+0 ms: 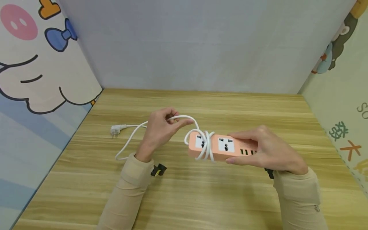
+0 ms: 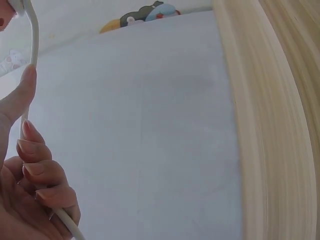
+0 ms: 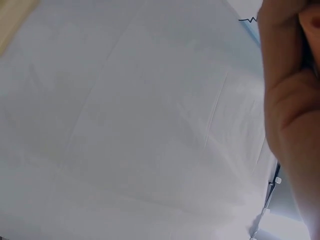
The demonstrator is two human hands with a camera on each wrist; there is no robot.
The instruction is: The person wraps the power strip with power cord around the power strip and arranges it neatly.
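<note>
An orange power strip [image 1: 215, 154] with white sockets is held above the table by my right hand [image 1: 271, 148], thumb on its near side and fingers on its far side. Several turns of white cord [image 1: 207, 145] wrap around the strip's left end. My left hand [image 1: 161, 129] holds the cord's free length, which runs under the thumb and through curled fingers [image 2: 52, 172] in the left wrist view. Beyond that hand the cord loops left to a white plug [image 1: 116, 129]. In the right wrist view, part of my right hand and an orange edge of the strip [image 3: 312, 35] show at the right.
A wood-grain table [image 1: 201, 198] lies beneath both hands. A pale grey panel [image 1: 195, 48] stands along its back edge. Cartoon-printed panels flank it, one at the left [image 1: 43, 73] and one at the right [image 1: 342, 105].
</note>
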